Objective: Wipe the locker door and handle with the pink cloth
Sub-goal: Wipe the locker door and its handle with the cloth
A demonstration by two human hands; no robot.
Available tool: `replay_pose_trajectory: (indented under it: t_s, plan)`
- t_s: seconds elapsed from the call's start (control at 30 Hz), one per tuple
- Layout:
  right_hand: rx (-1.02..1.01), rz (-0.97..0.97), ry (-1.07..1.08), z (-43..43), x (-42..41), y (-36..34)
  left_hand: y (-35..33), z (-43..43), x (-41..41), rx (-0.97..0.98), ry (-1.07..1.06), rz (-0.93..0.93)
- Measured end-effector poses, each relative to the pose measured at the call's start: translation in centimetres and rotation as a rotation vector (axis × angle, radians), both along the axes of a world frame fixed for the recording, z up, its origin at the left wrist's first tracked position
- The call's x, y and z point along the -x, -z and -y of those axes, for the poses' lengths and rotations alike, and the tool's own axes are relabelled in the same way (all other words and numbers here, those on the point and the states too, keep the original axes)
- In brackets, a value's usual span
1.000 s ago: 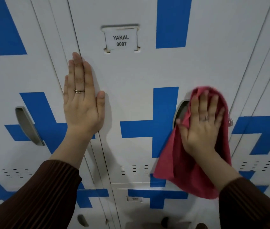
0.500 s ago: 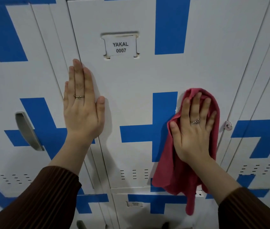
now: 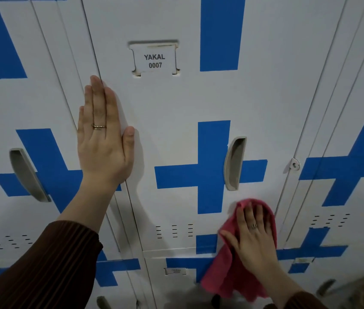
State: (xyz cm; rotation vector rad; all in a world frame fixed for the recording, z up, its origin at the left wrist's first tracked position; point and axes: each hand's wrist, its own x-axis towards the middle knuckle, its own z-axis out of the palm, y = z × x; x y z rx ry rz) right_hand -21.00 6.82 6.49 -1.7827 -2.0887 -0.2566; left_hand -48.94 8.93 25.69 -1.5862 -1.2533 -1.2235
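The white locker door (image 3: 176, 103) with blue cross markings carries a label reading YAKAL 0007 (image 3: 155, 60). Its grey recessed handle (image 3: 234, 162) is uncovered at the door's right side. My right hand (image 3: 252, 239) presses the pink cloth (image 3: 223, 273) flat against the door's lower right corner, below the handle; the cloth hangs down over the locker underneath. My left hand (image 3: 104, 139) lies flat, fingers together, on the door's left edge, holding nothing.
A neighbouring locker on the left has its own grey handle (image 3: 28, 175). A small padlock hasp (image 3: 294, 164) sits at the right door edge. Vent slots (image 3: 174, 230) run along the door's bottom. More lockers sit below and to the right.
My right hand has slid the pink cloth down from the handle to the door's lower right corner, uncovering the handle. My left hand has stayed put.
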Motion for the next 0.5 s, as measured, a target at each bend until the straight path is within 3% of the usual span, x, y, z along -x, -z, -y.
replay_pose_trajectory:
  t_s: [0.07,0.2,0.5]
  plan:
    - [0.176,0.024,0.070,0.4,-0.9,2.1,0.0,0.1,0.0,0.000,0.006,0.000]
    - [0.292,0.021,0.087,0.9,-1.0,3.0,0.0,0.1,-0.1,-0.004,0.012,-0.009]
    - [0.206,-0.019,-0.063,1.3,7.4,2.0,0.1,0.0,-0.1,-0.029,0.013,-0.015]
